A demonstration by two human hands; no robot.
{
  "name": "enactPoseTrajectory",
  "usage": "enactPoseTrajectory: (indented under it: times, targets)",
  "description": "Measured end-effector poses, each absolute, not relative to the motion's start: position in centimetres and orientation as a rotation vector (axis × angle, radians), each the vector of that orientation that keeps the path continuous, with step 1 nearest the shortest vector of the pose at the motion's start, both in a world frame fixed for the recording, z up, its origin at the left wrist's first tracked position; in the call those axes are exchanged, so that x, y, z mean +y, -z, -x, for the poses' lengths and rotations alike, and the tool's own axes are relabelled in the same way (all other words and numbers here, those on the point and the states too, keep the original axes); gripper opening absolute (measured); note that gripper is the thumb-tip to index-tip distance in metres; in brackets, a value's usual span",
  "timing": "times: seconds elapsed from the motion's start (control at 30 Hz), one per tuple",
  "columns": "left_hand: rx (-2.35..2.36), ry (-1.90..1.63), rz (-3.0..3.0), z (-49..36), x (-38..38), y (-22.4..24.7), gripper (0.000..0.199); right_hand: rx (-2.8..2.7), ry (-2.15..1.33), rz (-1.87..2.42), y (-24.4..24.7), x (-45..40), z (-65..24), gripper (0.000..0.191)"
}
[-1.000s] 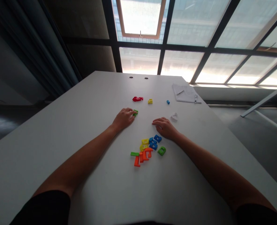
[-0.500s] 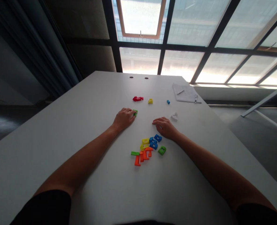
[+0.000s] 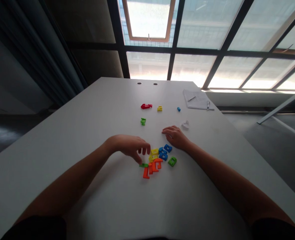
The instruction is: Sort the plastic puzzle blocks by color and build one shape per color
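Window wall [image 3: 199,26] at the back, white bench [image 3: 97,203] in front. Thin green bar [image 3: 145,165] lies flat on the bench at the L edge of the cluster, just past the end of an orange pc [image 3: 146,173]. Its long axis runs approx crosswise to the wearer. Left hand [image 3: 131,145] is the nearer one: bar sits on the body side of it & slightly to its R, thumb tip right at the bar's L end. Contact? Can't tell. Fingers apart & curled downward, nothing seen gripped.

Beside the bar: more orange pcs [image 3: 154,165], then yellow pcs [image 3: 152,153], blue pcs [image 3: 161,155], plus a chunky green pc [image 3: 171,162] a bit apart. Right hand [image 3: 175,136] rests beyond the blues, fingers loosely extended, no obj visible in it.

Farther out: lone green pc [image 3: 143,121], crumpled white item [image 3: 185,125], then red pc [image 3: 146,106], small yellow pc [image 3: 159,109], small blue pc [image 3: 178,109], papers [image 3: 198,101] w/ pens.
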State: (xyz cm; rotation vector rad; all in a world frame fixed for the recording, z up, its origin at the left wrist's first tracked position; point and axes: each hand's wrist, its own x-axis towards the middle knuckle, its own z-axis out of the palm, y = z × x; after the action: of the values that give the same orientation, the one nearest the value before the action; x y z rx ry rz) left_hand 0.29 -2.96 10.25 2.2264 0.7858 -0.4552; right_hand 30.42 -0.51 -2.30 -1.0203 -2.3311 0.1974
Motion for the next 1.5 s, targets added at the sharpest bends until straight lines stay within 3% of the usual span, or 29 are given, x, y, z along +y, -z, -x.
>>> enactPoseTrajectory:
  times: [0.17, 0.37, 0.63, 0.93, 1.5]
  targets:
    - [0.727, 0.535, -2.352, -2.9, -5.2, -8.9, 0.025, -2.325, -0.182, 1.014, 2.5, -0.4, -30.4, 0.029]
    - [0.868, 0.535, -2.382, -1.8, -2.8, -9.1, 0.019, -2.327, -0.183, 1.019, 2.5, -0.5, -30.4, 0.03]
    - [1.526, -0.061, -2.415, 2.9, 2.6, -5.7, 0.026, -2.324, -0.202, 1.014, 2.6, -0.4, -30.4, 0.031]
    - [1.801, -0.582, -2.421, 2.9, 4.2, -1.6, 0.025, -2.328, -0.204, 1.008, 2.7, -0.3, -30.5, 0.03]
    - [1.714, -0.683, -2.525, 2.8, 4.9, 0.3, 0.03, -2.332, -0.177, 0.981, 2.7, -0.2, -30.7, 0.031]
